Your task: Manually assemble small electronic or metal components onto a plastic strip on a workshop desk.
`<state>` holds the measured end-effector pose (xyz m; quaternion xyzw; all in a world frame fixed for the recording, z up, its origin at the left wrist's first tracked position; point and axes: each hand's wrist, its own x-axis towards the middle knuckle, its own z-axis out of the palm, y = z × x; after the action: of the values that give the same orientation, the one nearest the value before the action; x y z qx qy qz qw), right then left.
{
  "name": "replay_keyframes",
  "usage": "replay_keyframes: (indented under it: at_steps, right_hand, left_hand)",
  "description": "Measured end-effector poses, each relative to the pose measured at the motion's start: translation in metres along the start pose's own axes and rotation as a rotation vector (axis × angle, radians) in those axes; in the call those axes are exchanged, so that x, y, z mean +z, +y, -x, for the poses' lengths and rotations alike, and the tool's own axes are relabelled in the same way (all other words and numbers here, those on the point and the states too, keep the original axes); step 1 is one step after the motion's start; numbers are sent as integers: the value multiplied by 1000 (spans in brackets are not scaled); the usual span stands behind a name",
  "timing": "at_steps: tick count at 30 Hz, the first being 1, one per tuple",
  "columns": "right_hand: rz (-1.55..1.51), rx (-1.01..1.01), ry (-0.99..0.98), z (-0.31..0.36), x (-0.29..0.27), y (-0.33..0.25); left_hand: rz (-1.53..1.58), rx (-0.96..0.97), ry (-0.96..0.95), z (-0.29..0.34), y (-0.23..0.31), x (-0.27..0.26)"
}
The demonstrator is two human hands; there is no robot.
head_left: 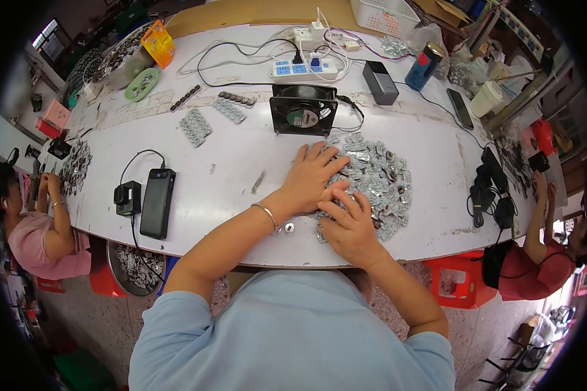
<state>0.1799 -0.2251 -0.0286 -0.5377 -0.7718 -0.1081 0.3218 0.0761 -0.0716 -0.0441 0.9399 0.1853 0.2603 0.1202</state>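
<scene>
Your left hand spreads its fingers loosely over the left edge of the pile of small silvery parts, which lies on the white table near the black fan. Your right hand half-curls at the pile's near side; I cannot tell whether it pinches anything.

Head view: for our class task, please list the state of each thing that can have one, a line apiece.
Left hand: fingers spread, at the pile's left edge
Right hand: fingers bent, at the pile's lower left
Pile: loose, spread out
Fan: upright; whether spinning, cannot tell
Power strip: some sockets occupied
Power bank: lying flat, plugged in
Phone: lying flat, screen dark
Can: standing
</scene>
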Motion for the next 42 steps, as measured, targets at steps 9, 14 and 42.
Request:
replay_keyframes:
  at_steps: [9,14,42]
  right_hand:
    - [7,24,-24,13,-24,36]
    - [-28,65,-2,16,-33,38]
    - [-360,-40,24,4,-15,-30]
  left_hand:
    - [114,17,136,-35,21,23]
    - [61,-20,184,-46,24,29]
    - [155,1,-6,48,0,-79]
